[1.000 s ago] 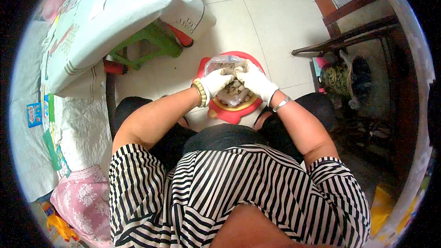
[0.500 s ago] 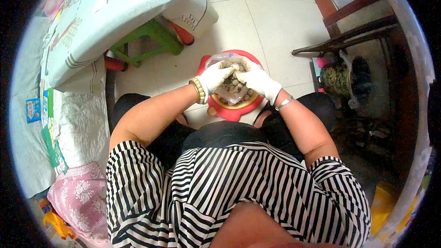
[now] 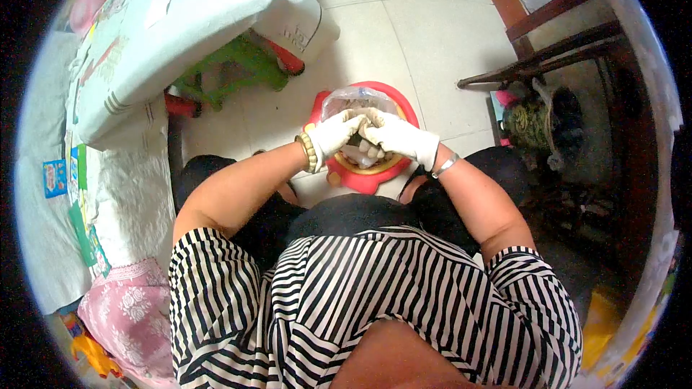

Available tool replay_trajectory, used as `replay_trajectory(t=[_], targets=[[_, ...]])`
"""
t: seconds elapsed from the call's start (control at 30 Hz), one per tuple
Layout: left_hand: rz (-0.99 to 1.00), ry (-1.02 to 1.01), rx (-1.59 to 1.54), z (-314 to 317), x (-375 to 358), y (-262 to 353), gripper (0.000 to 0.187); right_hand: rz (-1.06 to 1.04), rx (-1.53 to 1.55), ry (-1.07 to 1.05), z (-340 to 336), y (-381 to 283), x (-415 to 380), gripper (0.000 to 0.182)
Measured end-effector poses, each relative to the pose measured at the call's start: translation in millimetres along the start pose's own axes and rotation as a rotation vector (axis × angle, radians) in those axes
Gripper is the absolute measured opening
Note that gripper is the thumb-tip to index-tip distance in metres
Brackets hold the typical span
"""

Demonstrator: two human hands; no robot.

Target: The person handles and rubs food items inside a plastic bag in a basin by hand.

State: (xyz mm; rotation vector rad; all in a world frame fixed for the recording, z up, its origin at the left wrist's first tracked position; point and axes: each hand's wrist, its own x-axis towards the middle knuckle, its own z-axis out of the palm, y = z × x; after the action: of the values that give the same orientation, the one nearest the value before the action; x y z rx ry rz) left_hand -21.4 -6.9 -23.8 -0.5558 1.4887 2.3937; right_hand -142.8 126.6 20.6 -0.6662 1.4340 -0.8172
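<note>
My left hand, in a white glove with a beaded bracelet at the wrist, is closed, its fingertips meeting those of my right hand. My right hand, also gloved, has curled fingers and a silver bangle behind it. What they pinch between them, if anything, is hidden by the fingers. Both are above a clear plastic bag with small pale lumps inside, now mostly covered by the gloves. Under the bag is a red round stool or basin with a yellow ring, standing on the floor between my feet.
A cloth-covered table is at the upper left, with a green stool beneath it. Dark wooden furniture and a bag of dark green stuff stand to the right. Pale floor tiles stretch ahead.
My hands have drawn closer together and dropped slightly, fingers curling inward. The small pale lump seen between the fingertips before is now hidden, and more of the bag's far rim shows.
</note>
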Motion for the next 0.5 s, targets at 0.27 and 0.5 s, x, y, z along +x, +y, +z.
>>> replay_trajectory(t=[0.27, 0.5], targets=[[0.094, -0.055, 0.018, -16, 11, -10, 0.035, -0.11, -0.039, 0.039, -11, -15, -2, 0.026], [0.147, 0.09, 0.21, -25, 22, -27, 0.033, 0.05, 0.091, 0.062, -1, -36, -12, 0.027]])
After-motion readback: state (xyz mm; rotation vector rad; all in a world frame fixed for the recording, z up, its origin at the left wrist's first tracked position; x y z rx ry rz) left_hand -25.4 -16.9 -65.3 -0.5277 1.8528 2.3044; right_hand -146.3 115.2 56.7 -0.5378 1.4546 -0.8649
